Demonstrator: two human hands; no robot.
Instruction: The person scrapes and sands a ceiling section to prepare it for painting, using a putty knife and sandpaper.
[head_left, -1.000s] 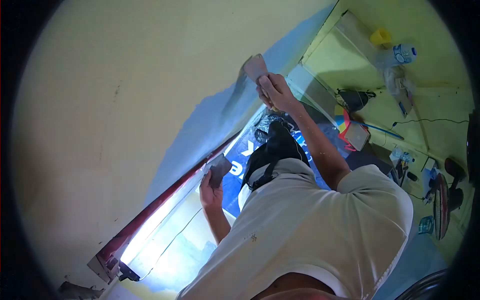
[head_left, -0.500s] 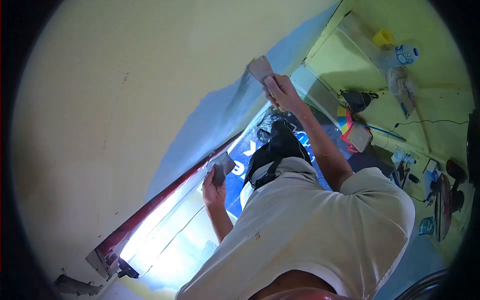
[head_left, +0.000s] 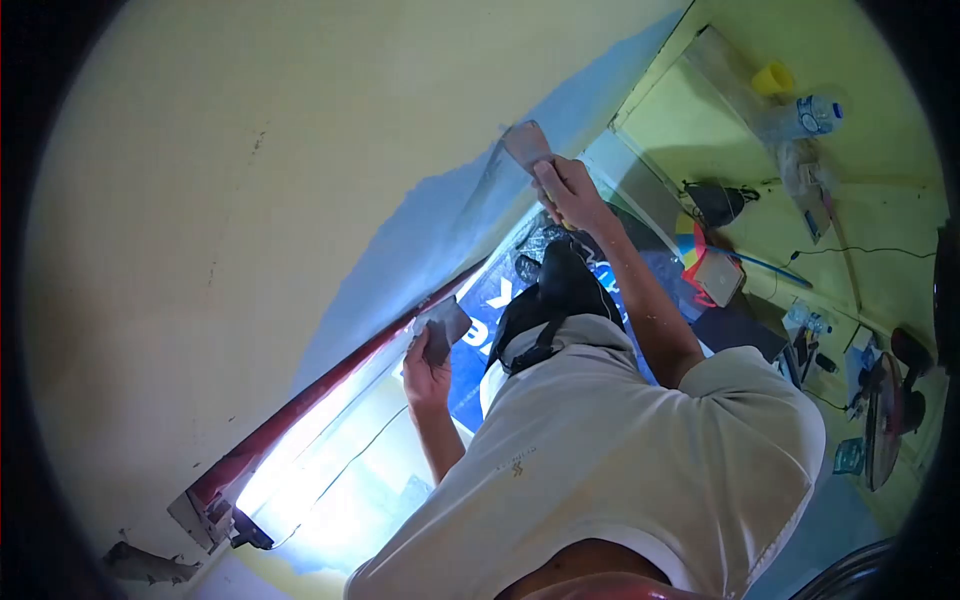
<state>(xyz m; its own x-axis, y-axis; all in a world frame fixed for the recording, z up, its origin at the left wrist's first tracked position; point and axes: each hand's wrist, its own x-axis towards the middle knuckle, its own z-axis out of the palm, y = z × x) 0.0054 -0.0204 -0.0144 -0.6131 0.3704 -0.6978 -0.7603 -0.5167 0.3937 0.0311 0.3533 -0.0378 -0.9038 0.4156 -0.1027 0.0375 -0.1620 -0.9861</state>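
Note:
My right hand [head_left: 575, 195] is closed round the handle of a putty knife [head_left: 527, 144]. Its wide blade lies against the wall, over the blue patch [head_left: 400, 250] beside the cream paint [head_left: 200, 130]. Lower down and to the left, my left hand [head_left: 428, 378] pinches a flat grey blade-like plate [head_left: 446, 328] near a dark red strip [head_left: 330, 375] along the wall's lower edge. Whether this plate has a handle is hidden by the fingers.
A bright lamp [head_left: 262, 485] with a dark end shines below the strip, a thin wire [head_left: 360, 452] hanging near it. At right, a shelf [head_left: 725, 70] holds a yellow cup [head_left: 773, 78] and a plastic bottle [head_left: 818, 116]. A fan [head_left: 882, 420] stands lower right.
The view has shifted slightly. The putty knife has moved a little down along the wall, its blade tilted a bit differently. My left hand keeps the grey plate in nearly the same place.

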